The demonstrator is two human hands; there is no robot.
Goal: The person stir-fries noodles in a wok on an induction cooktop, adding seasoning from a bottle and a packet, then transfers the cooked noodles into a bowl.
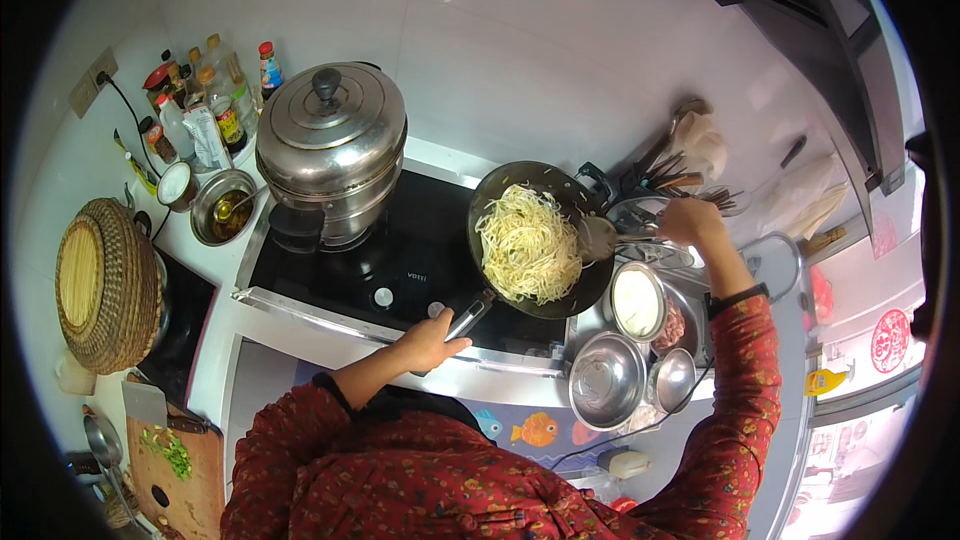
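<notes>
My left hand [431,343] is closed around the black handle [469,320] of a dark wok [485,181] on the right side of the black glass cooktop [442,214]. A heap of pale strands [529,244], noodles or bean sprouts, fills much of the wok, with a few green bits among them. My right hand [690,223] grips the handle of a metal spatula [598,238]. The spatula's blade lies at the right edge of the heap, inside the wok; its tip is partly hidden by the strands.
A lidded steel steamer pot [334,127] stands on the cooktop's left side. Metal bowls [607,381] crowd the counter right of the wok, one with raw meat [670,326]. Left are seasoning bottles [225,105], an oil bowl [225,206], and a cutting board [191,499] bearing a cleaver [145,403].
</notes>
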